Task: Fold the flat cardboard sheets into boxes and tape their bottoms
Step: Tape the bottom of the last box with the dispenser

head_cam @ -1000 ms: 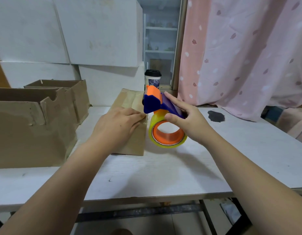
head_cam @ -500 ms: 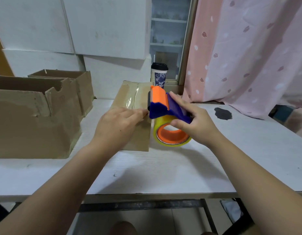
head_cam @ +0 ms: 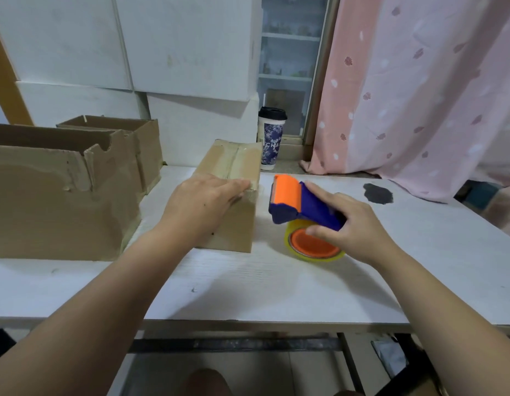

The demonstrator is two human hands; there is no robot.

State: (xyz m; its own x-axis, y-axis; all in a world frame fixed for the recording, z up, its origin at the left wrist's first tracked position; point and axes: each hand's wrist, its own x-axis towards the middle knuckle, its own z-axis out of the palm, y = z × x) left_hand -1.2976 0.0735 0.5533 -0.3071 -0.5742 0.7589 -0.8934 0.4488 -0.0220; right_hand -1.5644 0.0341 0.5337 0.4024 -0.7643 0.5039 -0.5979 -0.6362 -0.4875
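A small brown cardboard box [head_cam: 233, 164] lies upside down on the white table [head_cam: 248, 287], with clear tape along its bottom seam. My left hand [head_cam: 202, 207] rests flat on the near end of the box, fingers straight over the tape end. My right hand [head_cam: 348, 224] grips a blue and orange tape dispenser [head_cam: 299, 204] with a yellowish roll on an orange core. The dispenser stands on the table just right of the box, apart from it.
Two open cardboard boxes, a large one [head_cam: 56, 195] and a smaller one [head_cam: 128, 138], stand at the left. A lidded paper cup [head_cam: 271, 138] stands behind the taped box. White foam blocks [head_cam: 162, 47] line the back. A pink curtain [head_cam: 419, 90] hangs at right. A dark patch [head_cam: 378, 193] marks the table.
My right hand has pulled the dispenser away from the box end, rightwards and down onto the table. My left hand stays pressed on the box.
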